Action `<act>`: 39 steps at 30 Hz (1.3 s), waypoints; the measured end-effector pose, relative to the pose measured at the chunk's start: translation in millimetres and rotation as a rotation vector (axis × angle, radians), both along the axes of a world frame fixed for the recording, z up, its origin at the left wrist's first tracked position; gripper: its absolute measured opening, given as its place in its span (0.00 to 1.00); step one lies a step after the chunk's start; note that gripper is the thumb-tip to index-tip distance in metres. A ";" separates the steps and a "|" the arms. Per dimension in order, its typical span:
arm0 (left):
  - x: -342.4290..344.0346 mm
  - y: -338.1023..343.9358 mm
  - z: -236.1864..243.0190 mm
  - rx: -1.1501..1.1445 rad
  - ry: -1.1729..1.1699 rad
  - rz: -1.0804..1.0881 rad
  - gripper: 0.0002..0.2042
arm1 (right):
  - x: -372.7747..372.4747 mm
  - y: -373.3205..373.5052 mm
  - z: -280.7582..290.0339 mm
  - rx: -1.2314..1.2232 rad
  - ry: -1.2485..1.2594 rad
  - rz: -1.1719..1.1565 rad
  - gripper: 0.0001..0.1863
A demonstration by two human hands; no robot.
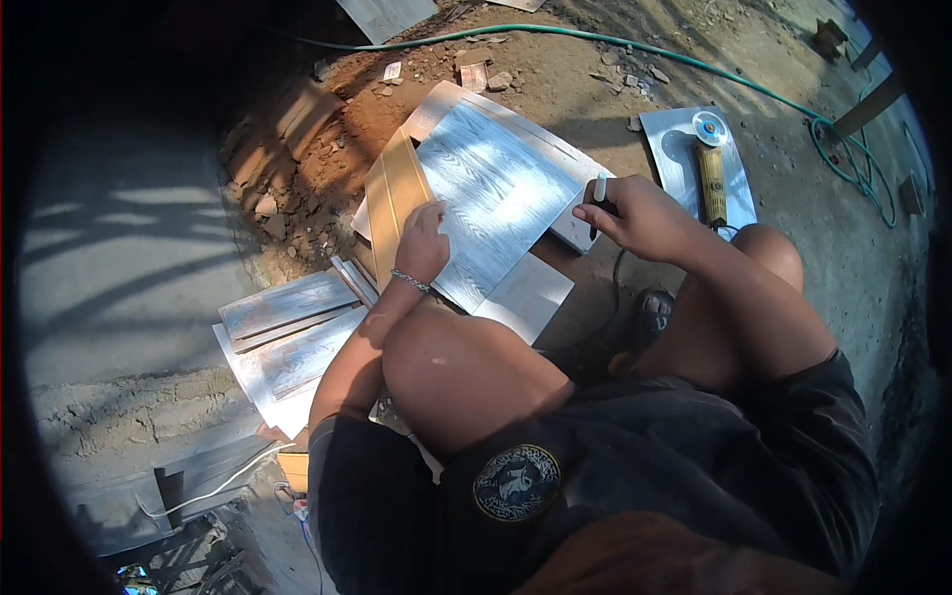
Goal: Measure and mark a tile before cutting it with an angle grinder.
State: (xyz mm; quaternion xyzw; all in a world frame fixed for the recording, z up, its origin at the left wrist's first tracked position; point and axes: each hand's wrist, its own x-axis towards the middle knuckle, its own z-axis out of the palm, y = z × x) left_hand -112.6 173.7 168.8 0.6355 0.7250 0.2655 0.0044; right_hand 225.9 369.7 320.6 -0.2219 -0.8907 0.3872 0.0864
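A grey wood-grain tile [501,188] lies in front of me on top of other flat pieces. Along its left side runs a long tan board [397,177] with a lengthwise line. My left hand [426,236], a bracelet at its wrist, rests with bent fingers on the board's edge where it meets the tile. Over the tile's right corner, my right hand [635,213] is closed around a marker pen [600,186]. The pen's pale end points up and its dark tip points down, apart from the tile as far as I can tell.
An angle grinder [711,169] lies on a grey tile [674,149] at the right. Cut tile pieces [288,307] are stacked at the left. Behind, a green hose [595,37] crosses the dirt, with rubble [273,213] at the far left. A dark cable [617,288] runs near my foot.
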 end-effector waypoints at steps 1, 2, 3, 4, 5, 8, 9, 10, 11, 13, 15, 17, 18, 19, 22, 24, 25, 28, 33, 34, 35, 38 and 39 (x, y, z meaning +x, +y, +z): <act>-14.0 -20.7 5.3 0.045 -0.145 0.165 0.21 | 0.2 -3.5 5.7 -0.002 0.056 0.020 0.18; -24.2 -44.0 6.8 0.097 -0.100 0.266 0.21 | -0.7 -7.3 12.0 -0.015 0.048 0.029 0.18; -29.6 -72.3 6.0 0.020 -0.053 0.409 0.21 | -3.3 -11.6 18.2 -0.049 0.075 0.047 0.18; -33.1 -96.1 3.7 0.000 -0.160 0.519 0.22 | -6.7 -15.5 24.8 -0.077 0.107 0.065 0.17; -36.4 -120.4 3.1 0.048 -0.182 0.626 0.22 | -10.5 -19.5 30.8 -0.078 0.111 0.086 0.17; -64.8 -176.3 21.1 0.242 -0.263 0.989 0.21 | -26.0 -28.8 41.5 0.038 0.112 0.118 0.21; -76.7 -192.4 31.5 0.399 -0.357 0.973 0.22 | -28.3 -33.0 41.2 0.032 0.111 0.126 0.21; -82.8 -206.5 37.0 0.443 -0.414 1.081 0.22 | -32.3 -36.2 38.8 -0.025 0.117 0.135 0.21; -83.5 -219.4 37.3 0.502 -0.418 1.031 0.22 | -33.8 -38.8 35.4 -0.071 0.204 0.173 0.21; -84.3 -246.8 35.8 0.227 -0.060 1.206 0.22 | -37.0 -42.6 25.7 -0.053 0.121 0.176 0.22; -75.1 -271.5 16.3 0.238 -0.084 1.199 0.18 | -34.3 -40.3 16.2 0.110 -0.026 0.207 0.18; -67.4 -298.0 -9.1 0.241 -0.101 1.315 0.15 | -29.9 -30.3 10.1 0.028 0.023 0.192 0.20; -67.6 -309.0 -21.4 0.280 -0.150 1.365 0.13 | -27.4 -22.6 8.5 0.006 0.040 0.140 0.20; -64.7 -320.9 -35.0 0.308 -0.118 1.354 0.13 | -24.0 -15.2 6.9 -0.021 0.009 0.072 0.20; -58.3 -346.3 -62.8 0.007 -0.195 1.513 0.18 | -17.2 7.7 3.9 -0.003 -0.023 -0.047 0.17; -59.4 -351.4 -51.1 -0.085 -0.136 1.516 0.23 | -15.2 15.1 0.0 -0.039 -0.016 -0.074 0.16; -62.3 -349.4 -32.5 -0.147 -0.107 1.500 0.25 | -14.9 18.0 -1.0 -0.078 0.012 -0.123 0.16; -67.4 -319.3 64.4 0.022 -0.164 1.283 0.27 | -15.4 22.3 0.2 -0.126 -0.016 -0.081 0.17; 7.0 -201.7 230.5 0.212 -0.275 0.750 0.21 | -20.3 11.9 12.7 -0.155 0.130 -0.003 0.20; 31.2 -175.5 244.4 0.169 -0.310 0.667 0.22 | -22.6 6.2 13.7 -0.218 0.231 0.046 0.21; 56.4 -151.3 249.2 0.164 -0.314 0.499 0.22 | -25.4 -1.4 12.9 -0.221 0.190 0.029 0.21; 116.3 -90.3 230.6 -0.091 -0.574 0.313 0.21 | -36.4 -20.0 9.3 -0.327 0.006 0.305 0.22; 125.8 -70.4 219.5 -0.086 -0.670 0.144 0.20 | -39.0 -28.5 5.7 -0.210 0.041 0.426 0.23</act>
